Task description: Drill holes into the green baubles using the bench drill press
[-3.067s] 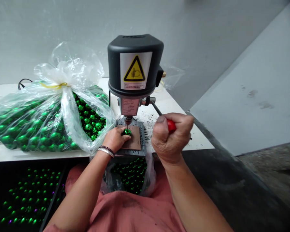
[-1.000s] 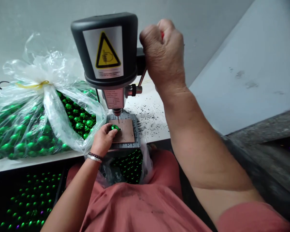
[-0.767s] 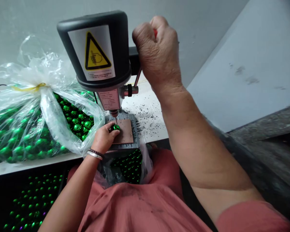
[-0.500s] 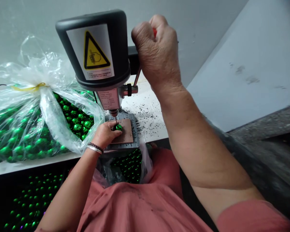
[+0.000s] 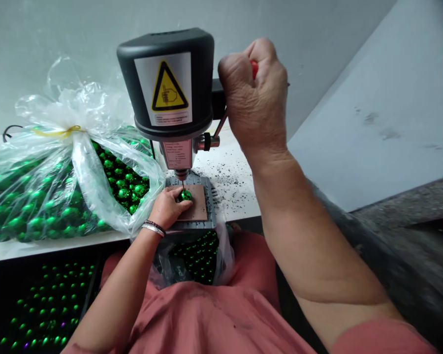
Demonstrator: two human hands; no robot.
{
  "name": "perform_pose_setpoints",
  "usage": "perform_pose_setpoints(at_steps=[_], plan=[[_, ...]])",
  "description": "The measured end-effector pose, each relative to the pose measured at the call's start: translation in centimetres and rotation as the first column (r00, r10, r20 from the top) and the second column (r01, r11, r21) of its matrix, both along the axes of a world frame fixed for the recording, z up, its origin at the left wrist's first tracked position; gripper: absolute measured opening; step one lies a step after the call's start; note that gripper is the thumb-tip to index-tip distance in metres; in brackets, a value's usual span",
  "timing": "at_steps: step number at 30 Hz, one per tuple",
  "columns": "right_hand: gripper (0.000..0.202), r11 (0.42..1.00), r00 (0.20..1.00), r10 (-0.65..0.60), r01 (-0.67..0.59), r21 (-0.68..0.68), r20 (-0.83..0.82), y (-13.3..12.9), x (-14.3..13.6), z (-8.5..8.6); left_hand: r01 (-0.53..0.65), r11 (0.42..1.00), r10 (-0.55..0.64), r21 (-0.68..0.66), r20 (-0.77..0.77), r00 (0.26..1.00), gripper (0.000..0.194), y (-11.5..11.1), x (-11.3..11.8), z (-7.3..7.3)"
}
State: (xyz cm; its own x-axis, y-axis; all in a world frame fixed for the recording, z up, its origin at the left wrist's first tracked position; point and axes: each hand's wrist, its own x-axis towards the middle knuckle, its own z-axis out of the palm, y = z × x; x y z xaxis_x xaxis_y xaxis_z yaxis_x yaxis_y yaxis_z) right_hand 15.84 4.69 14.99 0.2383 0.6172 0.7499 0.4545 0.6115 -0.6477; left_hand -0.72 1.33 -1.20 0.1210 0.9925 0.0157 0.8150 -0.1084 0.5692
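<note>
In the head view, my left hand (image 5: 167, 207) pinches a single green ball (image 5: 186, 195) between thumb and fingers, pressing it down on the brown board (image 5: 198, 209). The board lies on the grey base (image 5: 211, 219) of a drill press (image 5: 170, 93), and the thin drill bit (image 5: 183, 185) points straight down at the top of the ball — whether the tip touches it, I cannot tell. Two bracelets (image 5: 154, 227) circle my left wrist.

My right hand (image 5: 256, 96) is up beside the dark head of the press, my fist wrapped around the red knob (image 5: 254, 70) at the end of the lever (image 5: 220, 125). A yellow warning triangle (image 5: 170, 88) faces me from the front of the machine.

To the left of the press, a large clear bag (image 5: 85, 182), tied with a yellow strip (image 5: 59, 132), rests on the white table (image 5: 59, 247), with many green balls showing through a gap in the film. Dark shavings (image 5: 232, 184) are scattered right of the base. Below the table edge, another plastic bag (image 5: 226, 255) sits at my lap — more green balls inside — and rows of shiny green balls (image 5: 51, 305) show at lower left.
</note>
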Motion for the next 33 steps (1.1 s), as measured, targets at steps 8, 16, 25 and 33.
perform_pose_setpoints(at_steps=[8, 16, 25, 33], plan=[[0.020, 0.969, 0.988, -0.133, 0.114, 0.220, 0.073, -3.0, -0.3, -2.4, -0.033, 0.999, 0.033, -0.013, 0.025, 0.999, 0.049, -0.1, 0.1, -0.2], [0.012, 0.925, 0.949, -0.299, 0.265, 0.272, 0.094, -6.0, -0.9, -6.8, -0.003, 1.000, 0.002, 0.020, 0.038, 0.999, 0.044, -0.2, -0.1, -0.4], [0.006, 0.922, 0.947, -0.316, 0.290, 0.255, 0.065, -6.3, -1.3, -8.9, -0.040, 0.999, 0.040, -0.004, -0.034, 0.999, 0.047, -0.5, 0.1, -0.1], [0.008, 0.912, 0.954, -0.297, 0.274, 0.305, 0.031, -6.4, -1.7, -9.4, -0.051, 0.999, 0.050, -0.018, -0.056, 0.997, 0.047, -0.6, 0.2, 0.0]])
